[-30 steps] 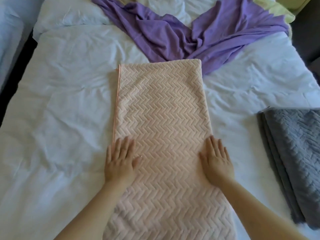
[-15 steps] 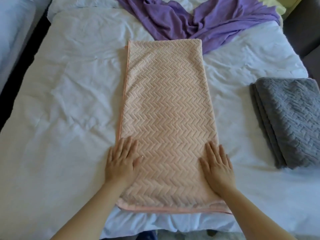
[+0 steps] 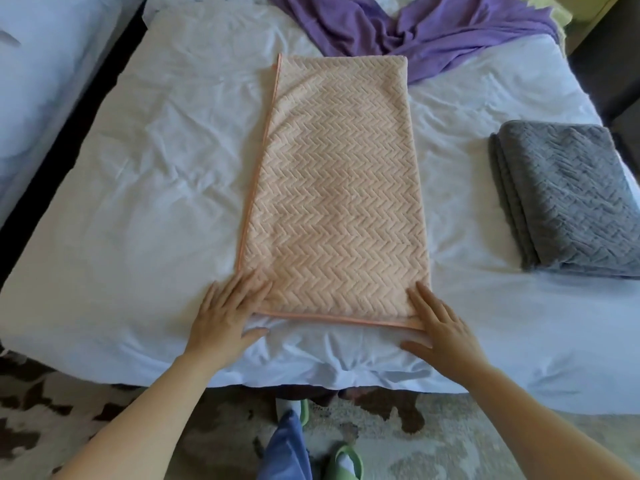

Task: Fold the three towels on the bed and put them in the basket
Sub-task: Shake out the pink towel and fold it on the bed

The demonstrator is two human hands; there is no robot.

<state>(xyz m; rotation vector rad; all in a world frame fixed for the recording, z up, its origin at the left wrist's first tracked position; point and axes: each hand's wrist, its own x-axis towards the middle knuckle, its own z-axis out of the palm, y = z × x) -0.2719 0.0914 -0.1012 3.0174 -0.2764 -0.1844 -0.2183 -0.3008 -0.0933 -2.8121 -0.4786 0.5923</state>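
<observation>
Your long peach herringbone-textured towel (image 3: pixel 336 188), folded lengthwise into a narrow strip with an orange trimmed edge, lies flat on the white bed sheet (image 3: pixel 156 202). It stretches away from your fingertips toward the far side of the bed.

Your left hand (image 3: pixel 225 313) lies flat. Its fingers (image 3: pixel 249 285) are straight and slightly spread, and their tips press on the towel's near left corner. The thumb points sideways onto the sheet just below the trimmed edge.

Your right hand (image 3: pixel 440 323) is flat too. Its fingers (image 3: pixel 424 299) are straight and close together, resting along the near right corner. The thumb is splayed wide on the sheet. Neither hand pinches or grips any cloth.

Beyond your right fingers, well apart from them, sits a grey textured towel (image 3: pixel 568 195), folded into a thick rectangle. Far ahead of both sets of fingertips, past the peach towel's far end and just touching its far right corner, a purple smooth towel (image 3: pixel 415 29) lies crumpled and unfolded.

Behind your wrists, a patterned rug (image 3: pixel 381 441) shows beneath the bed edge, along with a green slipper (image 3: pixel 346 462) and a blue trouser leg (image 3: pixel 287 448).
</observation>
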